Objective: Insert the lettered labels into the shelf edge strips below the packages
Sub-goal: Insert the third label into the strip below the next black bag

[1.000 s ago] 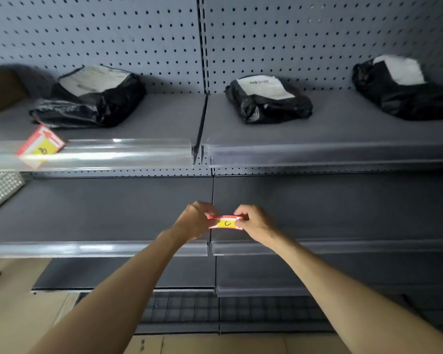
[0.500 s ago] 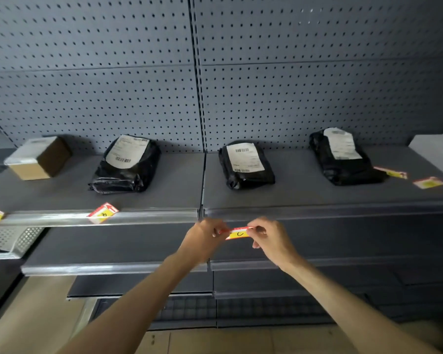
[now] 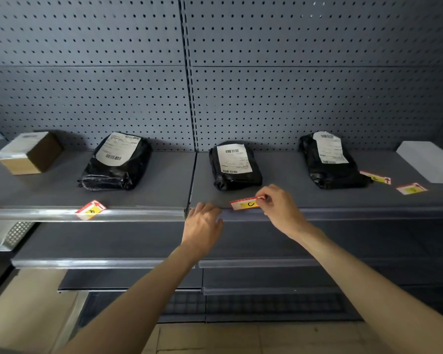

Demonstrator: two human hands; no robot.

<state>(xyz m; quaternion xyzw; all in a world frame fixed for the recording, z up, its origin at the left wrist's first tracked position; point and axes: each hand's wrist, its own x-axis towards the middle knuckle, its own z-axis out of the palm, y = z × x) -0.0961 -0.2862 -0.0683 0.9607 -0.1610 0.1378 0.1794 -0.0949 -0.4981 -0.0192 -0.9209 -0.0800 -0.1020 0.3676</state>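
While right hand [image 3: 279, 210] pinches the red-yellow "C" label [image 3: 246, 203] at strip [image 3: 343, 213], left hand [image 3: 202, 226] rests open on it.

The scene is dimly lit, in a cool blue-grey cast. Light appears to enter from the left: a bright streak of glare is seen on the left edge strip [image 3: 87, 215], while the right strip [image 3: 343, 213] is left dull and dark. Soft shadows are cast behind the box [image 3: 30, 152] and the packages [image 3: 115, 162] onto the pegboard [image 3: 292, 85]. The lower shelves are sunk in shadow. Barrel distortion is marked, with shelf lines bowed toward the edges. Slight blur is noted on the left hand [image 3: 202, 226] and the print on the labels [image 3: 246, 203].
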